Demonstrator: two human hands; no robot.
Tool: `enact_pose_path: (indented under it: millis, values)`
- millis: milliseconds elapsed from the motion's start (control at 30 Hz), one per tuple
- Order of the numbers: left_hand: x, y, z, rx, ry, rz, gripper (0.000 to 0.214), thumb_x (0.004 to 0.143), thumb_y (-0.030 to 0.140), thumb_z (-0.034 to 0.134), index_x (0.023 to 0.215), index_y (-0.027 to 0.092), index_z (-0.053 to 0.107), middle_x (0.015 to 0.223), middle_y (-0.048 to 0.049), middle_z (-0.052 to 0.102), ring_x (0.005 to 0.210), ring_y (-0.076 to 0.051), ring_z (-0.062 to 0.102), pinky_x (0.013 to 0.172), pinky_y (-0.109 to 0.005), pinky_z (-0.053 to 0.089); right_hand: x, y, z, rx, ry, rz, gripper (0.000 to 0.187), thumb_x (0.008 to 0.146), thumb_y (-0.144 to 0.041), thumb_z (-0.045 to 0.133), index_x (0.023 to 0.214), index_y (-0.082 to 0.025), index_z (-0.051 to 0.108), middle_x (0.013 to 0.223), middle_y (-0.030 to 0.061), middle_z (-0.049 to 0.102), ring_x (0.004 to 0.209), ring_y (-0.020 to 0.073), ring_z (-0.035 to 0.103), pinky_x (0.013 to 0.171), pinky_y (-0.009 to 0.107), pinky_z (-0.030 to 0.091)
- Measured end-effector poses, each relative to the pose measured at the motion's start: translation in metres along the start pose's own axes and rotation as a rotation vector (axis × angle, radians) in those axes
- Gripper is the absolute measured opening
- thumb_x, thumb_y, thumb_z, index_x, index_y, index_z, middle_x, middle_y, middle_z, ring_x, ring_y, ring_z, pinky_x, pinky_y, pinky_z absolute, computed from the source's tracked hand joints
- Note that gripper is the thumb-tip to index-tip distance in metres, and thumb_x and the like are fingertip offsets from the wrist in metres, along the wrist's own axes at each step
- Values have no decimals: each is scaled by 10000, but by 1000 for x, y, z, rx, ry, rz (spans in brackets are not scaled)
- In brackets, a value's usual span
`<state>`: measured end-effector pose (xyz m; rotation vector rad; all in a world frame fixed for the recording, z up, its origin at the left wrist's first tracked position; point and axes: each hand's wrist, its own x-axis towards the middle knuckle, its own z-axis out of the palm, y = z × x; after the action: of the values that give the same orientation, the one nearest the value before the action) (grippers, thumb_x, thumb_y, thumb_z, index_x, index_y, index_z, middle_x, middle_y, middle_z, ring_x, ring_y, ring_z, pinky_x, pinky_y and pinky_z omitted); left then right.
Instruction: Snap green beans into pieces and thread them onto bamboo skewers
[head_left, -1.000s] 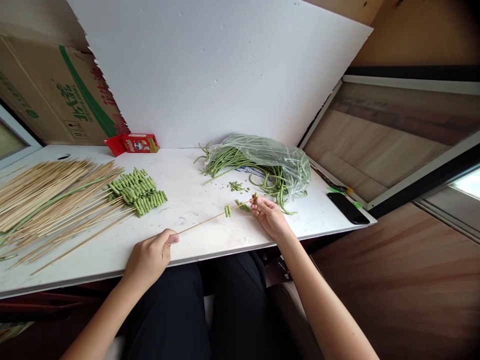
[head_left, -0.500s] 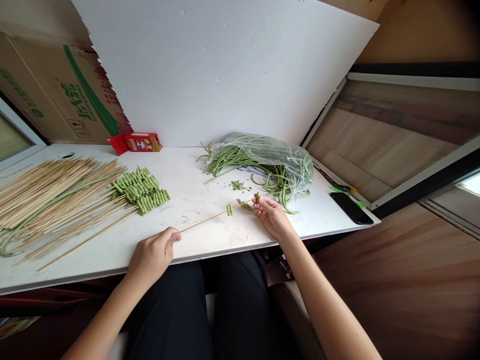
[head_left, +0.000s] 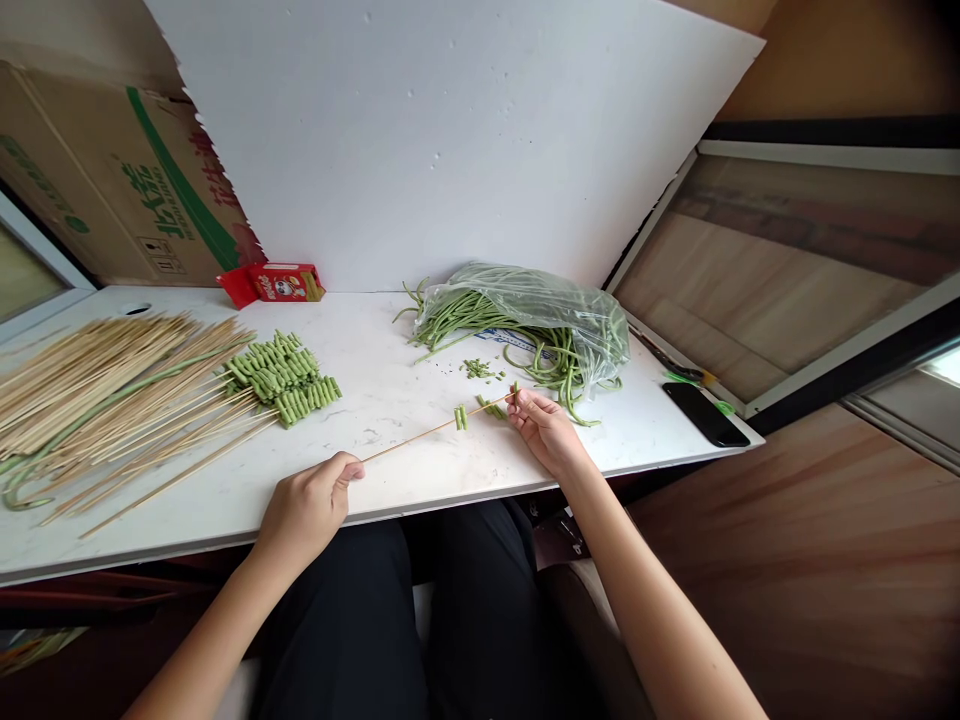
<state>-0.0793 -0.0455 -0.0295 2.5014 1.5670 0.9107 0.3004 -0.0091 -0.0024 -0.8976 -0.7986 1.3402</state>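
Note:
My left hand [head_left: 307, 505] is closed on the near end of a thin bamboo skewer [head_left: 409, 442] that slants up to the right over the white table [head_left: 375, 380]. Two short green bean pieces [head_left: 460, 417] are threaded on the skewer near its far end. My right hand [head_left: 546, 430] pinches another short bean piece [head_left: 514, 392] at the skewer's tip. A few cut bean pieces [head_left: 491, 407] lie on the table just left of that hand.
A pile of bare skewers [head_left: 97, 385] and finished bean skewers [head_left: 285, 378] lies at the left. A plastic bag of long beans [head_left: 525, 320] sits behind my right hand. A black phone [head_left: 705, 414], a red box [head_left: 274, 284], a cardboard carton [head_left: 112, 180] and a white board [head_left: 420, 140] surround the table.
Both hands stay in the same grip on the skewer and bean piece. Only the view has shifted slightly.

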Motion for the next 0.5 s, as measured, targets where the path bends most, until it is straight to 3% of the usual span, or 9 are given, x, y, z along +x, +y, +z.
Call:
enact_pose_path:
  millis: [500]
  values:
    - [0,1,-2,-27,-24,-25,315,1070,293,432,929,242,709,883,15,826,733,-184,778,637,-257,536,1,0,-3,-26,-18,-15,259,802,-398,932,963,-222,829,967,30,746,823,145,630,843,304,591]
